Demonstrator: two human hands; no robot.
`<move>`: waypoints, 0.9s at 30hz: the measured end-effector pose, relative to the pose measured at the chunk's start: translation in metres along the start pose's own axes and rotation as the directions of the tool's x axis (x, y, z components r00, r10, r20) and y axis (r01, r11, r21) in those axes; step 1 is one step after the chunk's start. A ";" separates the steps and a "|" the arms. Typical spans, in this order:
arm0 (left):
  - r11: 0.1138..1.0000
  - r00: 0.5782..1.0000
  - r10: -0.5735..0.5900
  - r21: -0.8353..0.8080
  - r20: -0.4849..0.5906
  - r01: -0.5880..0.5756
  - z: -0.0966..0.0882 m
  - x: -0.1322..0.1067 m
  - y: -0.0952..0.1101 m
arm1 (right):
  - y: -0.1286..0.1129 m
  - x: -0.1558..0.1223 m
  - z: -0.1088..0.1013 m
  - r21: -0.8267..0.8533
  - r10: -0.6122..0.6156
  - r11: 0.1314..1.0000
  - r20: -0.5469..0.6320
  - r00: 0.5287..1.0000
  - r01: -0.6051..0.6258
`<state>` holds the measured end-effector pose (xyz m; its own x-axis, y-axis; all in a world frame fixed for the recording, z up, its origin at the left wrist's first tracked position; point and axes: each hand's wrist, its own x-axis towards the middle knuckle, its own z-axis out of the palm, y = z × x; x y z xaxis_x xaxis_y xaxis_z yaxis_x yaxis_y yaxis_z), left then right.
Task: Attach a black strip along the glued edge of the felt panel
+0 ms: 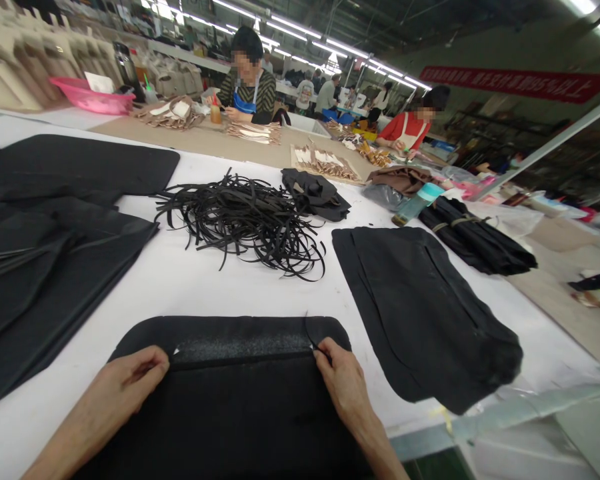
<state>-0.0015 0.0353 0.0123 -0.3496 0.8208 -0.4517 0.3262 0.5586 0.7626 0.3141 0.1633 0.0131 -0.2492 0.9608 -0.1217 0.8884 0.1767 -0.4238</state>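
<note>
A black panel (pixel 220 420) with rounded far corners lies on the white tabletop in front of me. Across its far part runs a greyish, speckled band (pixel 240 345) with a small white mark at each end. A thin black strip (pixel 240 363) stretches along the near side of this band, between my hands. My left hand (pixel 135 377) is closed in a pinch at the strip's left end. My right hand (pixel 343 377) pinches its right end, where a thin loose tail (pixel 307 327) curls up. The exact fingertip contact is partly hidden.
A tangled heap of black strips (pixel 245 220) lies beyond the panel. Black sheets (pixel 40 247) are stacked at left, more black panels (pixel 420 300) at right. A bottle (pixel 417 205) and a tied black bundle (pixel 475 233) stand behind them. Two people work across the table.
</note>
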 end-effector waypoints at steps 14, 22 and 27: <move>0.997 0.997 0.035 -0.062 -0.069 -0.039 -0.002 -0.005 0.011 | 0.000 0.001 0.000 -0.032 0.041 0.999 0.082 0.996 -0.038; 0.997 0.991 0.033 -0.063 -0.129 -0.042 -0.001 -0.007 0.015 | 0.001 0.001 0.002 -0.001 0.039 0.999 0.118 0.992 -0.039; 0.997 0.989 0.035 -0.063 -0.140 -0.044 -0.001 -0.009 0.017 | 0.002 0.000 0.001 0.013 0.040 0.999 0.090 0.995 -0.041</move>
<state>0.0059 0.0376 0.0296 -0.4580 0.8147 -0.3556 0.2853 0.5136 0.8092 0.3151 0.1635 0.0112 -0.2470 0.9440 -0.2188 0.8930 0.1340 -0.4297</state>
